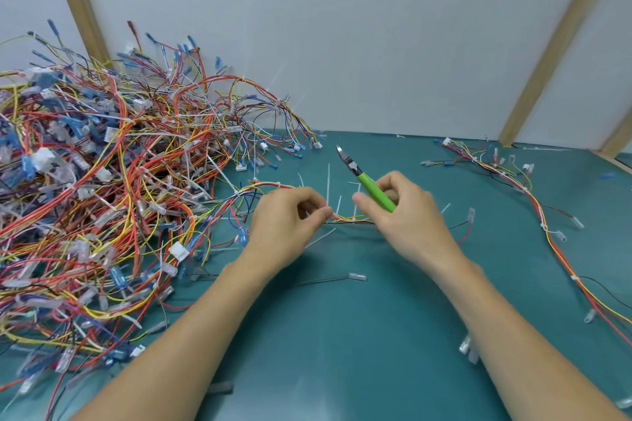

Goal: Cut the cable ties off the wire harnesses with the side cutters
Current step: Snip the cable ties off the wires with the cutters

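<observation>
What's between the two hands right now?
In the head view, a short run of the wire harness spans the gap between left hand and right hand, with white cable ties behind.

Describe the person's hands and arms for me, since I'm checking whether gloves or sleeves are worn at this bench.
Both arms are bare as far up as the picture shows: no sleeves. The left hand and right hand wear no gloves. No rings, watch, wristband or bracelet show on either hand or wrist. No marks or tape can be seen on them.
</observation>
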`<state>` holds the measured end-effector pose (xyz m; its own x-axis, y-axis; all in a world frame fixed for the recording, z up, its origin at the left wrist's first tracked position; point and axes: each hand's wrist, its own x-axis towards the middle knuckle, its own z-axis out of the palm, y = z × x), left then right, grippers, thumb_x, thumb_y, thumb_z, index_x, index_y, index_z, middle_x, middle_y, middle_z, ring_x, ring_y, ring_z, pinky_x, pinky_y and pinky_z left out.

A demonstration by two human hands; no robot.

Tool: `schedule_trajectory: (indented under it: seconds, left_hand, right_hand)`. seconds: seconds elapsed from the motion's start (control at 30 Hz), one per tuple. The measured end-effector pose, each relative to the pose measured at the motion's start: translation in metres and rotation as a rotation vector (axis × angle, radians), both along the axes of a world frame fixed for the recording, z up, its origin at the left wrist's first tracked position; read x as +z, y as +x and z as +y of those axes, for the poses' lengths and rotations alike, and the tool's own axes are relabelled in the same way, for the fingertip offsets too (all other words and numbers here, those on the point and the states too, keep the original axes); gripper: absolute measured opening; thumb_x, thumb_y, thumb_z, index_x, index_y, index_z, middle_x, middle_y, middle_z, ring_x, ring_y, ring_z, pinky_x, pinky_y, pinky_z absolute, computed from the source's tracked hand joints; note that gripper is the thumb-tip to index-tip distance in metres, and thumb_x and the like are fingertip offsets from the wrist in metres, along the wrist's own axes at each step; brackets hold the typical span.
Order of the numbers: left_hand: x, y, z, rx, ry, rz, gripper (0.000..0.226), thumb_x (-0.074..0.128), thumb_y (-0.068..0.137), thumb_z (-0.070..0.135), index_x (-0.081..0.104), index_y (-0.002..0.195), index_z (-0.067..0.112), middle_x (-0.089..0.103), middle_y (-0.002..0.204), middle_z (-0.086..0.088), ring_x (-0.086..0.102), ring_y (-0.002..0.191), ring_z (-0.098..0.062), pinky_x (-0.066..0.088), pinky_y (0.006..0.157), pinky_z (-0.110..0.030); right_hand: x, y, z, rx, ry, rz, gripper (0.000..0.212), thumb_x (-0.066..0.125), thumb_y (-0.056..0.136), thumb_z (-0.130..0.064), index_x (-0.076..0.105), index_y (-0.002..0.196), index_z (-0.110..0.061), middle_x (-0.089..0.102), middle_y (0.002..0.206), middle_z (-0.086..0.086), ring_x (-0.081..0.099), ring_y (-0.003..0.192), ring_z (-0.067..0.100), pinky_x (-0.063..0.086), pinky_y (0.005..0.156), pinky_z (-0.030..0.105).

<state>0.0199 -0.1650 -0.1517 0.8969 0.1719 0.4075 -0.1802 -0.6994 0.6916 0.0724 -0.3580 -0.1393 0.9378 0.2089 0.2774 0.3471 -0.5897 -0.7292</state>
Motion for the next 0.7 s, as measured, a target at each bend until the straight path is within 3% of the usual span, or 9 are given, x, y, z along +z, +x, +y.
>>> schedule_trajectory:
  seconds: [0.1, 0.2, 0.27, 0.37, 0.5, 0.6, 0.7]
  left_hand:
    - [-0.002, 0.001, 0.005, -0.032, -0.253, 0.059, 0.007, 0.080, 0.083, 0.017, 0.074, 0.080, 0.016, 0.071, 0.072, 0.005, 0.060, 0.065, -0.010, 0.051, 0.068, -0.032]
    - [-0.005, 0.003, 0.010, 0.012, -0.343, 0.065, 0.006, 0.076, 0.088, 0.020, 0.076, 0.084, 0.016, 0.074, 0.075, 0.002, 0.066, 0.070, -0.014, 0.051, 0.073, -0.030]
    - [-0.006, 0.004, 0.010, 0.026, -0.340, 0.061, 0.007, 0.074, 0.090, 0.022, 0.076, 0.085, 0.018, 0.074, 0.075, 0.004, 0.068, 0.074, -0.016, 0.053, 0.075, -0.031]
    - [-0.005, 0.002, 0.007, 0.061, -0.293, 0.024, 0.006, 0.076, 0.088, 0.024, 0.076, 0.082, 0.022, 0.072, 0.073, 0.008, 0.063, 0.069, -0.008, 0.051, 0.071, -0.028]
    - [-0.002, 0.000, 0.008, 0.123, -0.141, 0.028, 0.007, 0.071, 0.091, 0.031, 0.070, 0.085, 0.027, 0.070, 0.078, 0.010, 0.068, 0.074, -0.014, 0.055, 0.076, -0.039]
    - [0.000, -0.002, 0.008, 0.173, -0.021, 0.058, 0.009, 0.064, 0.096, 0.038, 0.063, 0.088, 0.033, 0.065, 0.082, 0.013, 0.069, 0.062, -0.004, 0.053, 0.078, -0.039]
    - [0.001, -0.002, 0.007, 0.116, -0.091, 0.048, 0.010, 0.065, 0.096, 0.035, 0.062, 0.087, 0.032, 0.064, 0.082, 0.010, 0.069, 0.054, -0.003, 0.052, 0.081, -0.043]
  right_hand:
    - [0.012, 0.005, -0.017, -0.037, -0.155, -0.074, 0.051, 0.055, 0.071, -0.087, 0.059, 0.091, -0.040, 0.069, 0.083, -0.028, 0.063, 0.083, 0.002, 0.047, 0.070, 0.033]
    - [0.017, 0.009, -0.029, 0.004, -0.260, -0.072, 0.056, 0.052, 0.064, -0.094, 0.062, 0.094, -0.047, 0.067, 0.086, -0.032, 0.062, 0.091, 0.004, 0.050, 0.076, 0.036]
    - [0.016, 0.011, -0.035, 0.049, -0.282, -0.066, 0.054, 0.056, 0.064, -0.092, 0.063, 0.093, -0.046, 0.065, 0.085, -0.033, 0.060, 0.087, 0.002, 0.051, 0.076, 0.036]
    - [0.014, 0.012, -0.038, 0.092, -0.319, -0.057, 0.046, 0.067, 0.067, -0.082, 0.065, 0.094, -0.044, 0.065, 0.086, -0.033, 0.059, 0.083, -0.002, 0.050, 0.073, 0.033]
    - [0.013, 0.011, -0.035, 0.148, -0.339, -0.081, 0.038, 0.076, 0.070, -0.072, 0.069, 0.090, -0.040, 0.070, 0.086, -0.023, 0.062, 0.085, 0.003, 0.053, 0.077, 0.034]
    - [0.014, 0.009, -0.033, 0.178, -0.332, -0.086, 0.039, 0.076, 0.069, -0.072, 0.071, 0.090, -0.040, 0.070, 0.088, -0.019, 0.062, 0.088, 0.005, 0.054, 0.082, 0.038]
    - [0.015, 0.008, -0.030, 0.199, -0.300, -0.074, 0.039, 0.076, 0.067, -0.074, 0.072, 0.090, -0.042, 0.069, 0.091, -0.018, 0.063, 0.091, 0.005, 0.053, 0.086, 0.040]
